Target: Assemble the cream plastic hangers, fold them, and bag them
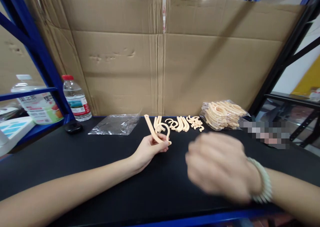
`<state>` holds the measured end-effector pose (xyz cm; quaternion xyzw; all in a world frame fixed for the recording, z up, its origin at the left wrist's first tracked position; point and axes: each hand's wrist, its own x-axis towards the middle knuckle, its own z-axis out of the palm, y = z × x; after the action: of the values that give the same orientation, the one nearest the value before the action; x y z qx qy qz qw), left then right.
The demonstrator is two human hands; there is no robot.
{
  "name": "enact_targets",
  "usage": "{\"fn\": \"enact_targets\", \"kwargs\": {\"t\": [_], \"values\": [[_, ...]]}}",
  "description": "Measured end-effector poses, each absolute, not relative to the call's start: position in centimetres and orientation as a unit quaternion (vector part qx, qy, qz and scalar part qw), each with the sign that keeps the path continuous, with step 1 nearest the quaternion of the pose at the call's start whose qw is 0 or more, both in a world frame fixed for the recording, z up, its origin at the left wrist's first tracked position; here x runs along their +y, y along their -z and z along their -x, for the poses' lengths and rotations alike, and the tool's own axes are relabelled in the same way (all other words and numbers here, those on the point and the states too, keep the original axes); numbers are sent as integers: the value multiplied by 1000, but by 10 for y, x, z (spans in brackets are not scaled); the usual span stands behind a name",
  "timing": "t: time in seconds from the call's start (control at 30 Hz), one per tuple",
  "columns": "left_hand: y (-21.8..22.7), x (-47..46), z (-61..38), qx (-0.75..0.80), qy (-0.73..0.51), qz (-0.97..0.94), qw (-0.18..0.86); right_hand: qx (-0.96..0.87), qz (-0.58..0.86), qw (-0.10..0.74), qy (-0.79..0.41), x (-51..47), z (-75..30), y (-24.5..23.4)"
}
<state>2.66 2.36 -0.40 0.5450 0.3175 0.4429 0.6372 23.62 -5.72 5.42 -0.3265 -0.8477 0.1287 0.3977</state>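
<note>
My left hand (152, 147) is closed on a beige hook-shaped plastic piece (152, 128), a flat strip with a hole at its top end and a curved hook beside it. The thumb presses near its lower end. Over the table's right half my right hand (217, 165) is smeared by motion, so its fingers cannot be made out; a pale beaded bracelet circles that wrist. Just beyond the hands lie beige curved strips (183, 124), beige open rings (171, 123) and a small heap of beige S-shaped hooks (195, 123).
A clear bag of beige pieces (222, 114) lies at the back right. At the back left are a flat clear plastic bag (115, 124), a red-capped water bottle (77, 100) and a black mouse-like object (74, 127). Cardboard (120, 64) walls the black table's (100, 153) far edge.
</note>
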Motion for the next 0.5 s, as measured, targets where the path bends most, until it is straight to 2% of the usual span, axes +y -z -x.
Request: {"fn": "enact_targets", "kwargs": {"t": [0.07, 0.13, 0.2, 0.27, 0.5], "values": [[4, 24, -27, 321, -444, -548, 633, -844, 393, 354, 92, -16, -249, -53], [4, 24, -27, 323, -444, -550, 630, -858, 397, 281, 164, 26, -269, -44], [4, 24, -27, 321, -442, -552, 629, -892, 367, 216, 154, 58, -288, -29], [3, 24, -27, 320, -440, -555, 629, -904, 357, 185, 143, 74, -302, -14], [3, 24, -26, 315, -431, -559, 635, -917, 349, 178, 77, 71, -304, -2]]}}
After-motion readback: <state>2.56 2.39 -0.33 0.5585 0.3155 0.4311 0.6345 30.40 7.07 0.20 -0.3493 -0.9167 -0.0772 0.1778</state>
